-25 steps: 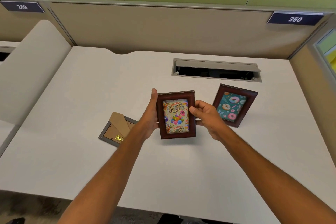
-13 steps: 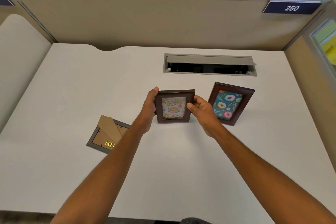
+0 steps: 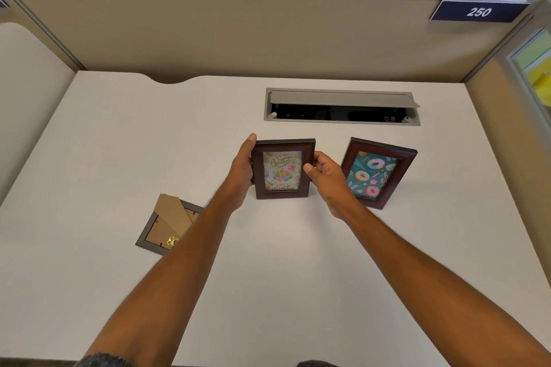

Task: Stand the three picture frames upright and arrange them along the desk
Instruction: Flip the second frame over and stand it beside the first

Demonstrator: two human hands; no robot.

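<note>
I see two bare forearms, no sleeves, watch or rings; left hand [image 3: 243,171] and right hand [image 3: 326,179] ungloved, short nails.

Bare desk [image 3: 104,143] lay open at far left and nearest the person; a face-down frame [image 3: 167,225], doughnut frame [image 3: 377,174] and cable hatch [image 3: 343,107] blocked elsewhere.

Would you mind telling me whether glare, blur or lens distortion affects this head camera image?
Head view: sharp, evenly lit; no glare hides the birthday-card brown wooden frame; soft shadows under the forearms on the white desk; wide-angle bending curves the beige partition.
</note>
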